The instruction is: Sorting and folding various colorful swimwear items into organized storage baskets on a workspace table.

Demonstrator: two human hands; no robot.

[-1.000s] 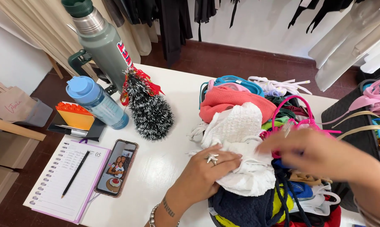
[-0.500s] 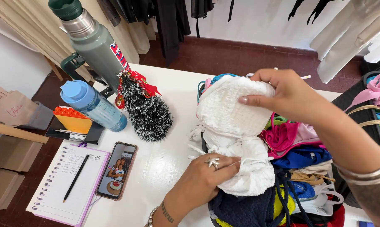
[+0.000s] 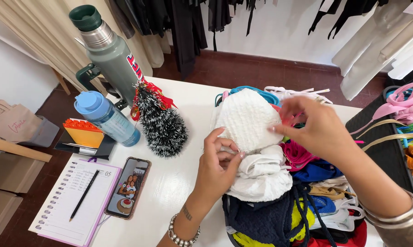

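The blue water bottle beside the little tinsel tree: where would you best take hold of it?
Take the blue water bottle by its round body just under the cap, with a grip from the front-left. It leans toward the green thermos behind, and the tinsel tree crowds its right side. The orange pad sits low, leaving that side freer. Both hands, left hand and right hand, are on the white garments.
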